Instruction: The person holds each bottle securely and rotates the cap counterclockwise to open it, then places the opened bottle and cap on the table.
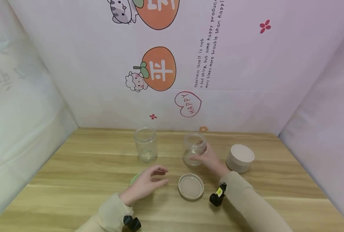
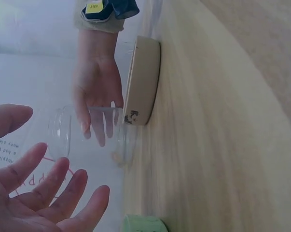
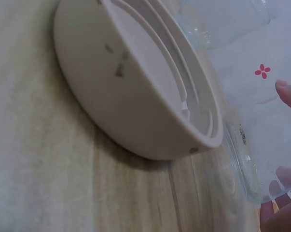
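Note:
My right hand point(image 1: 210, 159) grips a clear glass jar point(image 1: 193, 158) from its right side, thumb in front and fingers behind the glass. The jar has no lid on it and stands at the back middle of the table. In the left wrist view, those fingers point(image 2: 105, 128) show through the glass. My left hand point(image 1: 145, 183) hangs over the front of the table with fingers spread and holds nothing. Beneath it, a green lid point(image 1: 134, 178) is mostly hidden. Between the hands lies a beige lid point(image 1: 190, 187), hollow side up; its rim fills much of the right wrist view.
A second, taller clear jar point(image 1: 146, 146) without a lid stands at the back left. On the right is a jar with a beige lid point(image 1: 241, 156) on it. Behind the wooden table point(image 1: 82, 167) hangs a printed cloth point(image 1: 232, 96), with pale cloth walls on both sides.

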### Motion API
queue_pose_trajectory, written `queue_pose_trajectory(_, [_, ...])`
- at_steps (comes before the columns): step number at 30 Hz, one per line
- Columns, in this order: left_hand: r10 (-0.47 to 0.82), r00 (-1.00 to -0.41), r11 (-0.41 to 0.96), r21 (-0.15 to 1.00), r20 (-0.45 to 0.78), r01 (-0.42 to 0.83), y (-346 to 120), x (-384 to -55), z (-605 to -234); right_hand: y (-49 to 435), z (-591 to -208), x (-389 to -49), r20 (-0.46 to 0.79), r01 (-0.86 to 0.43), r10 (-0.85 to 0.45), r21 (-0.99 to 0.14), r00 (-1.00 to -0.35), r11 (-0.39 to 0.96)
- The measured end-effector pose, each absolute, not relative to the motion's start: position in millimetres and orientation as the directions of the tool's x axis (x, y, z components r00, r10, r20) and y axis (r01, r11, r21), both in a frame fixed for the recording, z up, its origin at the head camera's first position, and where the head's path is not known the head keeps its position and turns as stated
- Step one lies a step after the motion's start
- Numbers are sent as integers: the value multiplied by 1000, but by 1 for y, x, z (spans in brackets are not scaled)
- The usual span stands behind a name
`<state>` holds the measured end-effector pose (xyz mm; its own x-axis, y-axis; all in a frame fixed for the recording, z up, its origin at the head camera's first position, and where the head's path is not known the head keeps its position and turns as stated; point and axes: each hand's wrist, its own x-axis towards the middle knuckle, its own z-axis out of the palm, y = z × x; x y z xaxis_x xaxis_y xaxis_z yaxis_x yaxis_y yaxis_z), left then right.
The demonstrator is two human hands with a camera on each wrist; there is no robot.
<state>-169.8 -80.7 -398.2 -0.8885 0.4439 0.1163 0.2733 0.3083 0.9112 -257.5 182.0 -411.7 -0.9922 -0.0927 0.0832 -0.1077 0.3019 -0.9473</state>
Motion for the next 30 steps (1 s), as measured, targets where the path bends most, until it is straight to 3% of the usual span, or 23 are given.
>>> queue_pose_trajectory(21, [444, -889, 316, 908, 115, 275, -76, -170, -396, 164, -415, -275, 135, -166, -103, -894, -986, 416])
queue_pose_trajectory(30, [439, -890, 323, 903, 122, 283, -72, -171, -396, 162, -419, -277, 138, -187, -159, -915, -978, 357])
